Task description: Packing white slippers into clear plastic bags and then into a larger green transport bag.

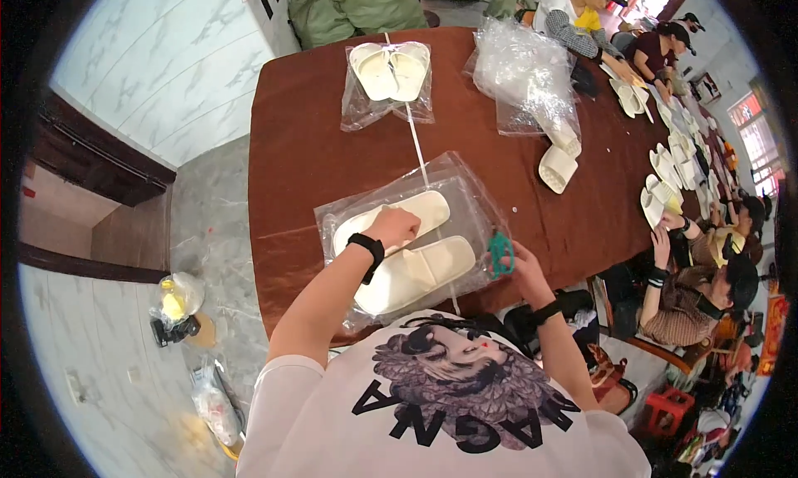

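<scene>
A pair of cream slippers lies side by side on a clear plastic bag (471,197) on the brown-covered table, right before me. My left hand (394,227) rests on the strap area of the farther slipper (431,210), its fingers curled in; what they pinch, if anything, is hidden. The nearer slipper (416,274) lies beside it, untouched by my hands. At the bag's right edge my right hand (524,268) is closed on a small teal looped thing (500,253), whose exact kind I cannot make out.
Another bagged pair of slippers (391,72) lies at the table's far side. A heap of clear bags (524,71) and a single slipper (559,169) are at the right. Co-workers (694,295) sit along the right side by more slippers (657,199). Green sacks (378,8) stand behind.
</scene>
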The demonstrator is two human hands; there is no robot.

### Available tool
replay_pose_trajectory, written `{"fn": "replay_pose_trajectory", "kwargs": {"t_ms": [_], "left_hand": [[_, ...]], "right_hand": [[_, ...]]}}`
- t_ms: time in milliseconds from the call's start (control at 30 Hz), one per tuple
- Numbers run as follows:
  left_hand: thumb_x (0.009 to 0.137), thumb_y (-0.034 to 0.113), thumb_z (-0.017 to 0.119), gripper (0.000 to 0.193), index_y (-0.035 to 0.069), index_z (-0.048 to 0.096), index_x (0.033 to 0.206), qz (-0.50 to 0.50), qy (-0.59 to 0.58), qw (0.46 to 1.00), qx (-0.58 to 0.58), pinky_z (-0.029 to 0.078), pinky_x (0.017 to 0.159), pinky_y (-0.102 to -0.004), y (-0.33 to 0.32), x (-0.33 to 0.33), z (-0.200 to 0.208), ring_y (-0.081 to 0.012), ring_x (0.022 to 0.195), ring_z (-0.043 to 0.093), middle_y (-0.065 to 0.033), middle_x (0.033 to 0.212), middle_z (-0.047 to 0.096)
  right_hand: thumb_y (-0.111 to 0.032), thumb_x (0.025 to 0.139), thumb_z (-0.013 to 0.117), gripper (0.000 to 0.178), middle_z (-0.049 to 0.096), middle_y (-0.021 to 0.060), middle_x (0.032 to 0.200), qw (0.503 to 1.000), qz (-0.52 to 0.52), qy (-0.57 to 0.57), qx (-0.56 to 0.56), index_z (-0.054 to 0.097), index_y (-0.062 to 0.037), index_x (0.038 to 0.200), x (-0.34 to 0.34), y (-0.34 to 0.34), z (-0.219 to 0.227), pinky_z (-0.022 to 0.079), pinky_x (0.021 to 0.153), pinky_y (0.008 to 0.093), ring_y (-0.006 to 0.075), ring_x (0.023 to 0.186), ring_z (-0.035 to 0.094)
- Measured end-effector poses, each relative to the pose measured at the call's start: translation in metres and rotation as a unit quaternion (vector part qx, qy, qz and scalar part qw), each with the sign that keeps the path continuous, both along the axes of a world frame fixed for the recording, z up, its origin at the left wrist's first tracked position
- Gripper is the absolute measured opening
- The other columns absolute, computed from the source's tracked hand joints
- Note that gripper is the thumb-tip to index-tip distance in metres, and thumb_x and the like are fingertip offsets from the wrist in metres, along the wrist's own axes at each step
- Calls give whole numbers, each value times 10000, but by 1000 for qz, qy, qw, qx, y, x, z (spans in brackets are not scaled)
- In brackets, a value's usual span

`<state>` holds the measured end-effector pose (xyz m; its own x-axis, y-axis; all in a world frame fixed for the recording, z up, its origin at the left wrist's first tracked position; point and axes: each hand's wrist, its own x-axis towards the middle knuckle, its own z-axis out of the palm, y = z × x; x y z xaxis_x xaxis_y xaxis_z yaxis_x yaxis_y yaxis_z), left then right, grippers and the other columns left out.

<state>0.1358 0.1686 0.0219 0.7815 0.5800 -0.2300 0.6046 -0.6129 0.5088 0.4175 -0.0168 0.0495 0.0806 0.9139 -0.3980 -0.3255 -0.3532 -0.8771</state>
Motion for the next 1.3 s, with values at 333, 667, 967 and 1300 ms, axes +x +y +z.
{"fn": "replay_pose_trajectory", "kwargs": {"t_ms": [333,667,967,1300], "left_hand": [[720,164,675,91,89,642,759,63,-104,992,-33,479,642,-377,-1,-9,3,-266,732,637,-84,740,661],[712,169,663,91,114,656,784,63,-68,996,-3,499,726,-397,-3,-7,2,-262,833,647,-67,804,676],[702,147,670,88,86,634,754,60,-127,990,12,485,660,-401,-8,-7,-3,-278,765,640,-87,763,658],[774,126,656,62,69,632,781,175,-279,942,-65,481,670,-324,-19,-30,10,-223,730,637,-80,760,657]], "right_hand": [[-267,768,704,571,629,193,913,840,303,-445,64,501,-71,1264,-53,26,-9,484,758,385,318,864,626],[-625,779,610,651,670,176,942,740,383,-552,35,577,-101,1164,-92,54,14,500,754,443,360,895,639],[-516,767,661,522,677,182,882,735,361,-571,68,669,-89,1068,-95,55,16,495,748,450,378,841,639],[-373,783,704,442,667,195,860,773,282,-565,59,636,-87,1113,-81,43,17,497,703,420,365,809,646]]}}
